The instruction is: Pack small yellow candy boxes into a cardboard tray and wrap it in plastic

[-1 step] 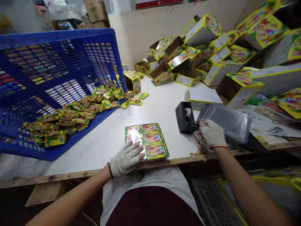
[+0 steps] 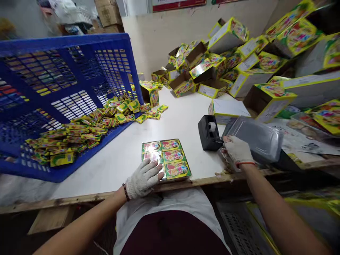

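Left hand, gloved, rests flat and unclenched on a rectangular block of yellow-green wrapped packets at the white counter's front edge; right hand, gloved, meets a black plastic tape dispenser, grasp impossible to tell.

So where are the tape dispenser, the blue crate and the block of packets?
tape dispenser (image 2: 205, 137), head view, its black side.
blue crate (image 2: 66, 40), head view, its upper rim.
block of packets (image 2: 174, 158), head view, its top face.
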### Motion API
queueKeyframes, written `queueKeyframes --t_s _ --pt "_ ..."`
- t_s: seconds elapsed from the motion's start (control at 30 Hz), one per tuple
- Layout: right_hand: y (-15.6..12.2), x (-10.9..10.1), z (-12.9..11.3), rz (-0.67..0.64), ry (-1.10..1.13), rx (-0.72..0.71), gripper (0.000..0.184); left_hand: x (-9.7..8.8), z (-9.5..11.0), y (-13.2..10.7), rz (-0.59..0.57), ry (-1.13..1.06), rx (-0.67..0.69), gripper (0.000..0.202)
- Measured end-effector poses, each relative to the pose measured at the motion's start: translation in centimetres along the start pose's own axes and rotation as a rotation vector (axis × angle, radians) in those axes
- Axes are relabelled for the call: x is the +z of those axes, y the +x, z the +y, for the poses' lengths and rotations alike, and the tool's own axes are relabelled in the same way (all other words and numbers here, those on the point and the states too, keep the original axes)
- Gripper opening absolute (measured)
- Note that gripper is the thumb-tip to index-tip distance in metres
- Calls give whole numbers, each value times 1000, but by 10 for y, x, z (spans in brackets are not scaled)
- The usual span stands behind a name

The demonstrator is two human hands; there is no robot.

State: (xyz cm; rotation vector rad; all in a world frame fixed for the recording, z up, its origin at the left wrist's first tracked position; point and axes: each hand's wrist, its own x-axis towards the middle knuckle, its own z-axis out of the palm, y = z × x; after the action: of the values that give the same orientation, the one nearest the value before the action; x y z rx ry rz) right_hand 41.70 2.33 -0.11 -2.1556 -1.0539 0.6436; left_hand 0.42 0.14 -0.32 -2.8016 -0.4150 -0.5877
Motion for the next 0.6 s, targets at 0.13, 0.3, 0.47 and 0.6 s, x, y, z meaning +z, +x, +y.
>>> queueKeyframes --t_s 0.13,0.3,0.47,0.6 --pt "17 14 -1 -10 2 -10 27 19 3 19 -2 24 -105 36" --pt "24 20 1 109 39 -89 21 31 4 51 8 -18 -251 35" --pt "-3 13 11 203 127 -117 26 32 4 57 38 -99 -290 28" --pt "-27 21 27 48 397 48 32 38 4 51 109 -159 -327 19"
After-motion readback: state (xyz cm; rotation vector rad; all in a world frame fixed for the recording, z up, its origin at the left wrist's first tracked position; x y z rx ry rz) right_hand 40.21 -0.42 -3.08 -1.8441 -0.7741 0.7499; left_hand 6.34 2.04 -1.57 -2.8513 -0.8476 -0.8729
